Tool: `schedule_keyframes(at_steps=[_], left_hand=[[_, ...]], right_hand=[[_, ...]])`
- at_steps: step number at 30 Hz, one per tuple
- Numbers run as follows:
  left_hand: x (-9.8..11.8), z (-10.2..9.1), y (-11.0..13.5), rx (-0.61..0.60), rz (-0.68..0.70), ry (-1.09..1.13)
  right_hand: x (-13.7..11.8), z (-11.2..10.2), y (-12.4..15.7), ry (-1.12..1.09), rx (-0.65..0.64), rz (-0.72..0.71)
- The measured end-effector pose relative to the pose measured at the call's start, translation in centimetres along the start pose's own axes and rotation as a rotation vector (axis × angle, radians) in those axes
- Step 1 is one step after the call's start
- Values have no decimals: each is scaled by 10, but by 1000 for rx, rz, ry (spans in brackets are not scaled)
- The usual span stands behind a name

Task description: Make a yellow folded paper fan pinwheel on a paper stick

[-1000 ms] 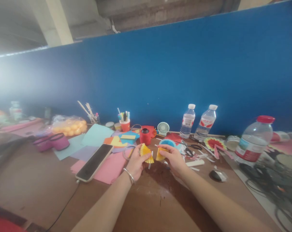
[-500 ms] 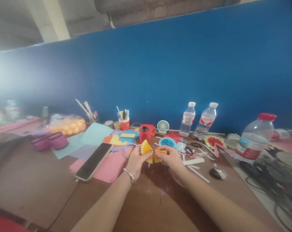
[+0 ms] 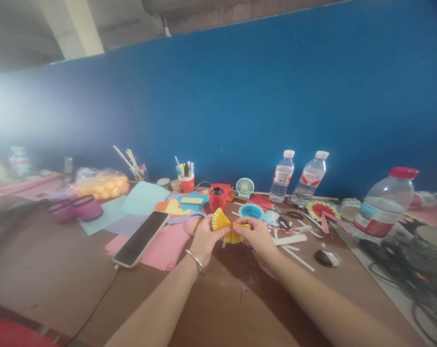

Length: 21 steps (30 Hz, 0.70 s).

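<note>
Between my hands is a yellow pleated paper fan (image 3: 234,235), its folds spread out to both sides and downward. My left hand (image 3: 207,241) pinches its left part, and a silver bangle circles that wrist. The right part is gripped by my right hand (image 3: 259,239), thumb toward the middle. Both hands are closed on the paper, held above the brown table (image 3: 218,308). Just beyond it stands a small red container (image 3: 217,200), with a blue pleated paper rosette (image 3: 250,212) to its right.
Left lie a phone (image 3: 142,238) with a cable and coloured paper sheets (image 3: 168,248). On the right are scissors (image 3: 284,222), paper strips, a computer mouse (image 3: 327,258), a red-and-yellow rosette (image 3: 321,210) and a large bottle (image 3: 385,205). Two smaller bottles (image 3: 282,176) stand by the blue wall.
The gap between the left and right parts of the yellow paper has closed; the pleats now meet below the middle. My hands stay in nearly the same place.
</note>
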<state>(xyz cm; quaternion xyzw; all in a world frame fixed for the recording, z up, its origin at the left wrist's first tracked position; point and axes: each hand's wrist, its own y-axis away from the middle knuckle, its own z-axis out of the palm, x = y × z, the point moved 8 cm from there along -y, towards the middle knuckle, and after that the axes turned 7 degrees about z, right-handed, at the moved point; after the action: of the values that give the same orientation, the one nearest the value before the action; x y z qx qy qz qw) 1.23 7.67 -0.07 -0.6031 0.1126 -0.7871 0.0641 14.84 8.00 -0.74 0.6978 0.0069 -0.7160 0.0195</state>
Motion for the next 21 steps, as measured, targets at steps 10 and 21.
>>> schedule_keyframes(at_steps=[10,21], left_hand=[[-1,0,0,13,-18,16],[-2,-2,-1,23,-17,-9]], right_hand=[[-2,0,1,26,8,-13],[-2,0,1,-22,14,13]])
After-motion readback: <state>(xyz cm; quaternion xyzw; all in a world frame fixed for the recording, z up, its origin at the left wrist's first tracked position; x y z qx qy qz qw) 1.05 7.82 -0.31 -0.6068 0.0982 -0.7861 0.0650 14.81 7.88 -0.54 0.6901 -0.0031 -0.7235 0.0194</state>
